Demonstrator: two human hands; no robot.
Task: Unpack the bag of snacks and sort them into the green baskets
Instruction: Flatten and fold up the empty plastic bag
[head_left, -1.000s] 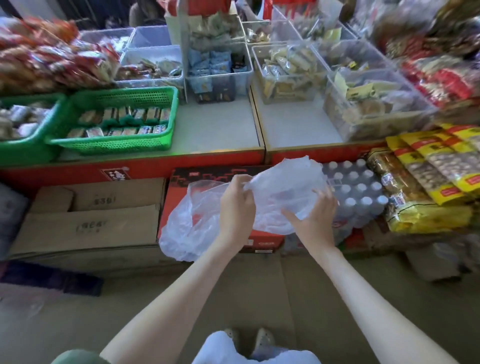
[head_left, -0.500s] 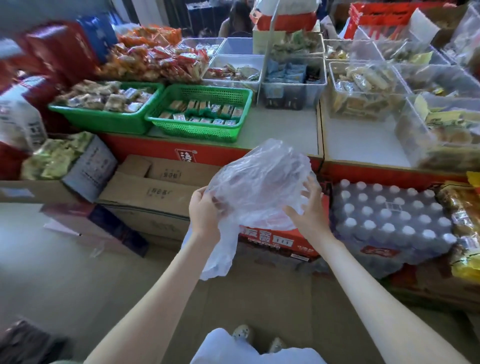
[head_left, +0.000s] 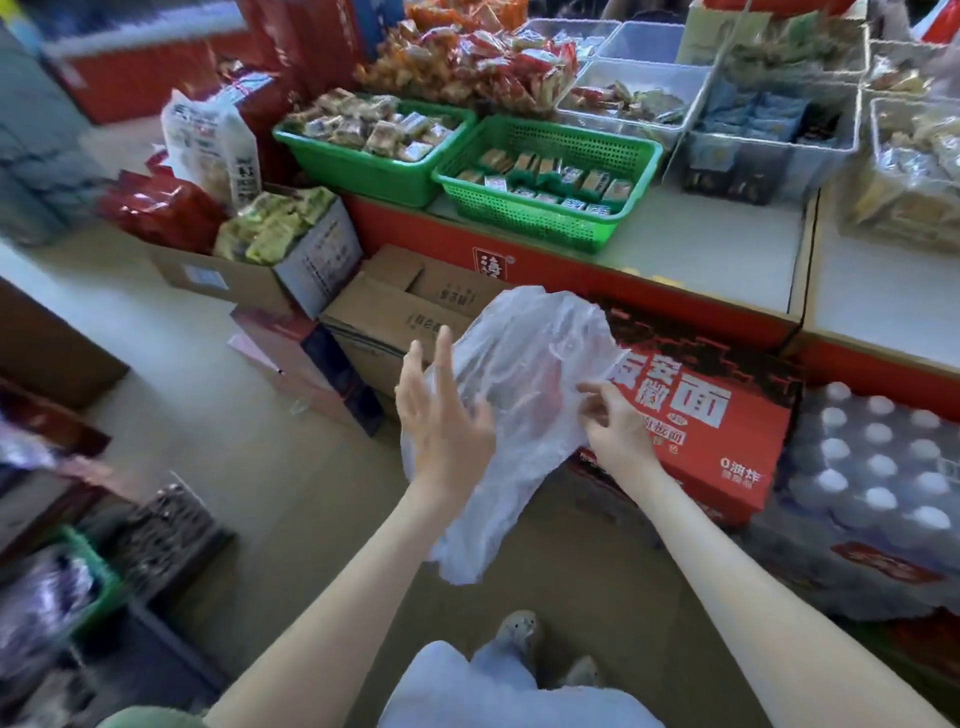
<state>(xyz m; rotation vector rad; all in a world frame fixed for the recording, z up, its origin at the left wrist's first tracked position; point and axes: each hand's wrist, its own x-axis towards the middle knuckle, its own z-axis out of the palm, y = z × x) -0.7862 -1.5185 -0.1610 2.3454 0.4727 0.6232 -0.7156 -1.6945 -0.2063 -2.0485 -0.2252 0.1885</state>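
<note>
Plastic bag (head_left: 530, 374) seems empty; we pinch it with right hand (head_left: 618, 434), left hand (head_left: 447, 421) splayed, released, likely to fold it.

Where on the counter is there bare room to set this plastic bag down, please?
Bare counter lies right of the mesh green basket, in front of the clear bins; a second bare strip continues past the divider. The back rows are crowded with bins and snack packs.

Thin, crinkled, see-through plastic bag (head_left: 524, 395); perforated green plastic baskets (head_left: 545, 218); glossy snack wrappers (head_left: 483, 57); matt brown cardboard boxes (head_left: 400, 317); clear plastic bins (head_left: 769, 150)
</note>
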